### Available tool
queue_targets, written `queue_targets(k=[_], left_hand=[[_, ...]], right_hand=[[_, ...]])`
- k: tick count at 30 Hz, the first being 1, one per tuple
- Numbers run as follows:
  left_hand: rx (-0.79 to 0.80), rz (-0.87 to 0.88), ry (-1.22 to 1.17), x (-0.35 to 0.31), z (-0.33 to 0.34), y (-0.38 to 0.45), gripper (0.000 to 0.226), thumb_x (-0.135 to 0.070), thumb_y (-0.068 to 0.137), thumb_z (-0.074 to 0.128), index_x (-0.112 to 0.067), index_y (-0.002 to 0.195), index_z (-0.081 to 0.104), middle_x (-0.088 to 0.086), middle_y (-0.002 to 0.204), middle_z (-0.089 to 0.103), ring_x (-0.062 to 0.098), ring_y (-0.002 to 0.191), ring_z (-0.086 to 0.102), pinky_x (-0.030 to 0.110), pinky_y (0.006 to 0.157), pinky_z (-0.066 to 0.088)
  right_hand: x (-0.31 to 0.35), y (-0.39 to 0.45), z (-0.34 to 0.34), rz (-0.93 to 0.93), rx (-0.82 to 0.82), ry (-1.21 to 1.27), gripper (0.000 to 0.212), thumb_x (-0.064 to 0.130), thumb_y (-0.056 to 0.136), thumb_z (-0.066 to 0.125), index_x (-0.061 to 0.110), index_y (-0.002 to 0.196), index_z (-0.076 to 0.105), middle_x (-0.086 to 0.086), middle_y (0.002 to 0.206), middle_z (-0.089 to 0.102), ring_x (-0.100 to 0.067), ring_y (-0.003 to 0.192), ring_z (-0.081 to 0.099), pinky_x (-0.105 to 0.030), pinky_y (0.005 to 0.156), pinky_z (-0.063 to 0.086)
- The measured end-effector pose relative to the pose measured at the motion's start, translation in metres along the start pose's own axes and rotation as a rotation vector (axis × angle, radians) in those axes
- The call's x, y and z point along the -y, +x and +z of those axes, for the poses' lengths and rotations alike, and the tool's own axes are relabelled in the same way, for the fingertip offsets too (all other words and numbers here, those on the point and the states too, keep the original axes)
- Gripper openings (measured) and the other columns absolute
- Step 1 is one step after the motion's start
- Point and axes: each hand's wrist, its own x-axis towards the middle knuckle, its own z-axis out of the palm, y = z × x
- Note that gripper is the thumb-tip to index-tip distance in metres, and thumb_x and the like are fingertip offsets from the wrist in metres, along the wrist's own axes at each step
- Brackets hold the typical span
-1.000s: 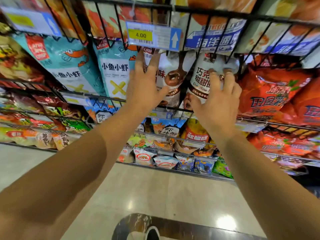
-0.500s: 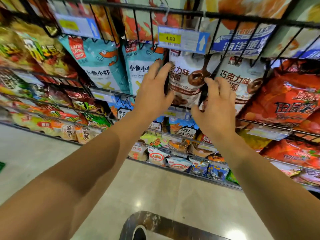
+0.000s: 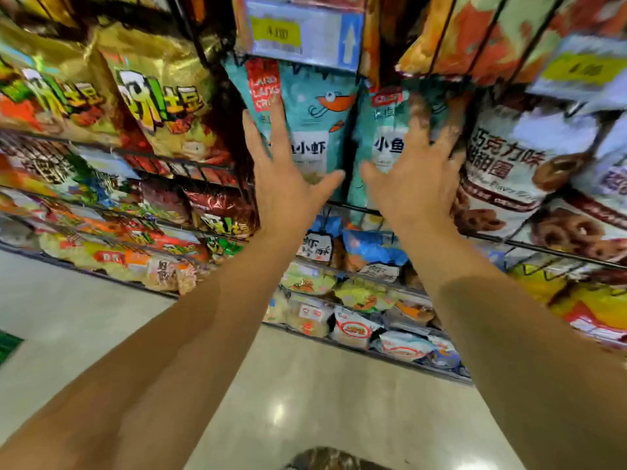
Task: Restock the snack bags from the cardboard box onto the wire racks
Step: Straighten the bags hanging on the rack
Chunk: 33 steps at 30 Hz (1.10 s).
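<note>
Two teal shrimp-snack bags stand side by side on the black wire rack [image 3: 353, 207]. My left hand [image 3: 285, 178] lies flat, fingers straight, against the front of the left teal bag [image 3: 315, 106]. My right hand [image 3: 417, 174] is spread over the right teal bag [image 3: 383, 144], its fingertips blurred near the bag's right edge beside a white chocolate-ring bag [image 3: 509, 171]. Neither hand holds anything. No cardboard box is in view.
Gold potato-chip bags [image 3: 152, 96] fill the rack to the left. Orange bags [image 3: 475, 35] and a price tag [image 3: 305, 32] hang above. Lower wire shelves [image 3: 356, 351] carry several small snack packs. Pale tiled floor [image 3: 305, 401] lies below, with a dark rounded object [image 3: 325, 461] at the bottom edge.
Both hands and my view have shifted left, from the white chocolate-ring bags onto the two teal shrimp bags. The hands stay flat against the bags.
</note>
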Motion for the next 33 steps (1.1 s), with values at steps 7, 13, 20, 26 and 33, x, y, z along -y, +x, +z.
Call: queue_targets(k=[7, 13, 20, 26, 33], left_hand=[[0.069, 0.026, 0.003, 0.01, 0.007, 0.033, 0.117, -0.039, 0.069, 0.088, -0.019, 0.159, 0.016, 0.022, 0.162, 0.011, 0.036, 0.133, 0.044, 0.039, 0.099, 0.049], [0.224, 0.022, 0.184, 0.007, -0.003, 0.05, 0.116, -0.047, 0.071, 0.083, -0.037, 0.158, 0.007, 0.015, 0.162, 0.009, 0.041, 0.106, 0.06, 0.046, 0.081, 0.056], [0.209, -0.093, 0.283, -0.004, 0.004, 0.042, 0.122, -0.061, 0.069, 0.082, -0.035, 0.157, 0.002, 0.016, 0.159, 0.01, 0.042, 0.111, 0.055, 0.054, 0.082, 0.054], [0.109, 0.12, 0.225, -0.005, -0.025, 0.019, 0.103, -0.056, 0.076, 0.074, -0.017, 0.156, 0.024, 0.025, 0.161, 0.013, 0.048, 0.142, 0.027, 0.059, 0.108, 0.037], [0.419, 0.349, 0.395, -0.021, -0.058, 0.021, 0.076, -0.042, 0.088, 0.065, -0.02, 0.153, 0.033, 0.019, 0.158, 0.025, 0.04, 0.148, 0.019, 0.053, 0.119, 0.024]], right_hand=[[0.008, 0.014, 0.016, 0.147, -0.037, 0.033, 0.085, 0.05, 0.09, 0.068, 0.021, 0.156, 0.025, -0.019, 0.162, 0.014, -0.044, 0.143, 0.028, -0.048, 0.107, 0.039], [-0.001, 0.006, 0.015, 0.127, -0.093, -0.039, 0.079, 0.046, 0.09, 0.069, 0.029, 0.155, 0.028, -0.01, 0.167, -0.01, -0.045, 0.138, 0.031, -0.045, 0.097, 0.043], [-0.002, 0.007, 0.013, 0.11, -0.024, -0.076, 0.095, 0.061, 0.085, 0.068, 0.021, 0.157, 0.021, -0.009, 0.167, -0.013, -0.047, 0.141, 0.028, -0.054, 0.103, 0.042], [-0.014, -0.019, 0.0, -0.143, -0.122, -0.151, 0.077, 0.045, 0.087, 0.071, 0.024, 0.152, 0.034, -0.015, 0.16, 0.022, -0.042, 0.142, 0.025, -0.05, 0.115, 0.028], [-0.002, -0.033, -0.057, -0.178, 0.163, -0.129, 0.085, 0.042, 0.088, 0.072, 0.026, 0.157, 0.025, -0.008, 0.164, 0.013, -0.036, 0.148, 0.015, -0.049, 0.119, 0.027]])
